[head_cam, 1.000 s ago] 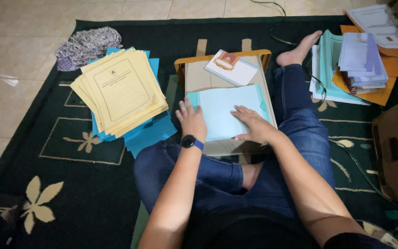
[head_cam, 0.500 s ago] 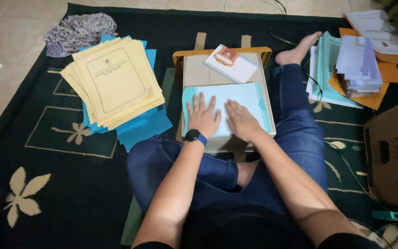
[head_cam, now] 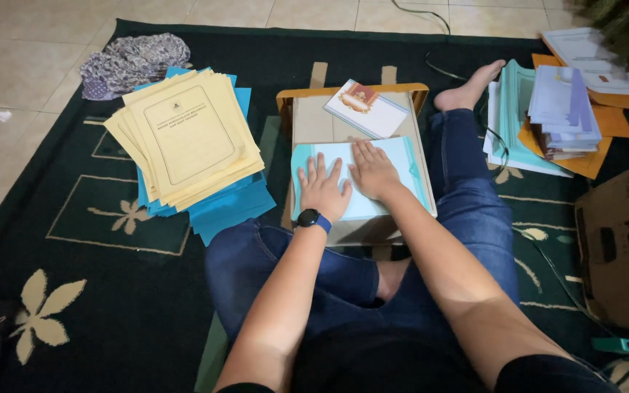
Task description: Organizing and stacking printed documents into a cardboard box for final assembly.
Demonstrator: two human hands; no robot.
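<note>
A light blue folder lies on a small wooden lap table in front of me. My left hand, with a dark watch on its wrist, lies flat on the folder's left half, fingers spread. Flat beside it, my right hand presses on the folder's middle. Neither hand grips anything. A white booklet with a red and gold emblem rests on the far part of the table.
A fanned stack of yellow covers on blue folders lies at left on the dark green rug. A patterned cloth sits behind. Piles of papers and orange folders are at right, a cardboard box near right.
Both hands have slid toward the middle of the blue folder and now lie side by side. The view has shifted slightly closer and to the right.
</note>
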